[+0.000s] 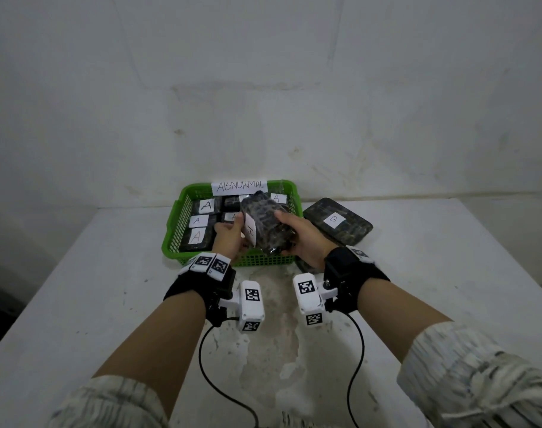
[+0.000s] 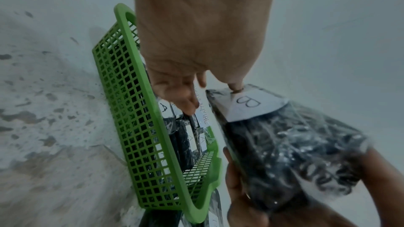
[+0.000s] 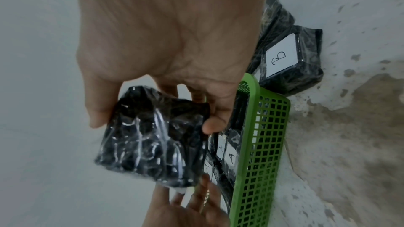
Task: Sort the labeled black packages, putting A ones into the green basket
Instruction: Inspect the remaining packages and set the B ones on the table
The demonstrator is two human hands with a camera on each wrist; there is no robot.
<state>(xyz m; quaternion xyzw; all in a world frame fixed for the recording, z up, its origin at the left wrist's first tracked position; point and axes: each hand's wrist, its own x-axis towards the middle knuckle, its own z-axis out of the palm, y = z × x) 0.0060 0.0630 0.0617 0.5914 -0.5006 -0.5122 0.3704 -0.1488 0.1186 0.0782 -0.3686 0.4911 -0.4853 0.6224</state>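
A black plastic-wrapped package with a white B label (image 1: 265,223) (image 2: 284,153) (image 3: 153,144) is held tilted over the front of the green basket (image 1: 171,239) (image 2: 135,127) (image 3: 258,161). My right hand (image 1: 297,233) (image 3: 153,123) grips it, thumb on one side and fingers on the other. My left hand (image 1: 234,227) (image 2: 192,96) is at its label side, with the thumb tip touching the label and the fingers nearly straight. Several A-labeled packages (image 1: 201,208) lie inside the basket.
A paper sign reading ABNORMAL (image 1: 240,186) is fixed to the basket's far rim. Another B package (image 1: 337,220) (image 3: 290,61) lies on the white table (image 1: 109,304) right of the basket, and one more dark package (image 1: 306,267) lies under my right wrist. A wall stands close behind.
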